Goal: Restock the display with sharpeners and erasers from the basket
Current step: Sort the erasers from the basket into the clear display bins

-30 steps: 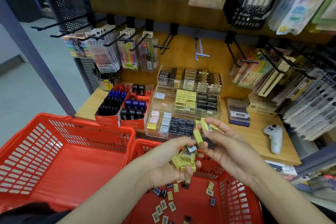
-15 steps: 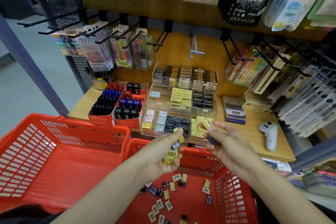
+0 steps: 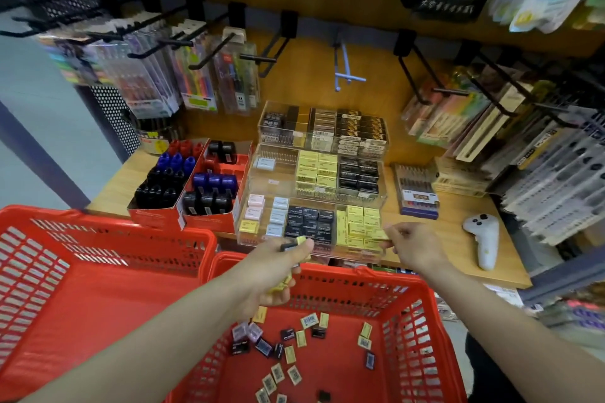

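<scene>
Head view: the landmark is the clear tiered display case (image 3: pixel 314 180) on the wooden shelf (image 3: pixel 458 239). Directly below its front edge sits a red basket (image 3: pixel 327 275), with loose yellow and black erasers (image 3: pixel 294 353) scattered on its floor. A second red basket (image 3: pixel 98 271) stands beside it, below and left of the case. Boxes of sharpeners (image 3: pixel 196 186) stand just left of the case.

The left hand (image 3: pixel 275 268), just below the case's lowest tier, has its fingers curled round a clutch of small yellow pieces, with a dark one pinched at the fingertips. The right hand (image 3: pixel 412 245), at the front right corner of that tier, pinches a thin yellow eraser between thumb and fingertips, right by the yellow stack (image 3: pixel 360 226).

Judgement: the placing step is in hand, with the task well short of done. The next move calls for seating the pinched eraser flat in the yellow compartment, without disturbing the neighbouring rows.
</scene>
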